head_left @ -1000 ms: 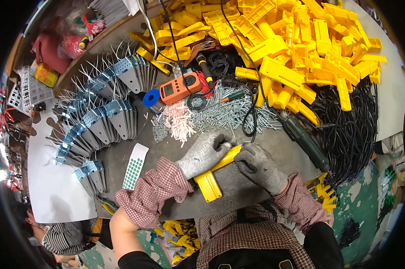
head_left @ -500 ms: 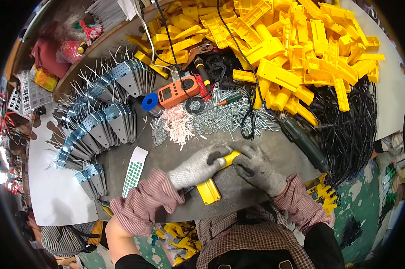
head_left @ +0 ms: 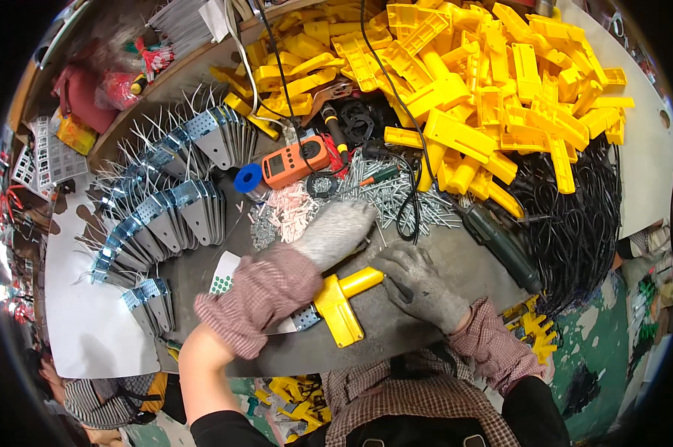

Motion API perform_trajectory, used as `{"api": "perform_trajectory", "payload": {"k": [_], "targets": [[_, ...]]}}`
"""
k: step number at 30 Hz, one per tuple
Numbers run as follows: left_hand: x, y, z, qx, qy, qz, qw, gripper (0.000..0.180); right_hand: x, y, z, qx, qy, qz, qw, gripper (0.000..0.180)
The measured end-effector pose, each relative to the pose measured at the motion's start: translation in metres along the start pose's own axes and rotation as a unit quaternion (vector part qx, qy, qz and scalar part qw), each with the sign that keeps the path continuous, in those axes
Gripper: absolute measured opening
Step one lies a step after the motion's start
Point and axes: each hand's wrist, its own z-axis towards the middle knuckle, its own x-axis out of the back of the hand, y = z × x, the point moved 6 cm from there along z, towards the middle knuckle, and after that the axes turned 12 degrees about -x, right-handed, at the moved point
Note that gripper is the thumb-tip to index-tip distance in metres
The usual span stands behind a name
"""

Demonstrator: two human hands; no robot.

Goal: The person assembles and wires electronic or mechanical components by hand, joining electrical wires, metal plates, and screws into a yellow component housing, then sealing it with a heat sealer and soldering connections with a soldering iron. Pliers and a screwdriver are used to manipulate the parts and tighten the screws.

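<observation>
On bench (head_left: pixel 441 261), near front edge: yellow plastic part (head_left: pixel 342 302), T-shaped, lying flat with small metal bracket (head_left: pixel 304 318) at its end. Left hand (head_left: pixel 335 232), grey glove, stretched over screw pile (head_left: pixel 389 194); grip not visible, cannot tell. Right hand (head_left: pixel 417 279) resting flat, fingers loose, just beside part's tip. Bare strip of bench right of hand, then black drill (head_left: pixel 500 242).

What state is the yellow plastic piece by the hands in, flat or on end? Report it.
Flat: the yellow plastic piece lies lengthwise on the dark table, partly under the left hand, the right hand beside it.
</observation>
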Motion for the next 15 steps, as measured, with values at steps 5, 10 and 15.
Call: {"api": "perform_trajectory", "payload": {"k": [5,10,15], "targets": [[0.017,0.009,-0.089,0.075,0.068,-0.292,0.951,0.027,-0.007,0.002,-0.001,0.057,0.003,0.0,0.998,0.042],[0.013,0.031,-0.126,0.017,0.074,-0.144,0.987,0.038,-0.003,-0.01,0.003,0.019,-0.006,-0.021,1.0,0.048],[0.016,0.039,-0.125,-0.014,0.015,-0.092,0.996,0.049,-0.002,-0.019,0.005,0.044,0.007,-0.043,0.998,0.049]]}}
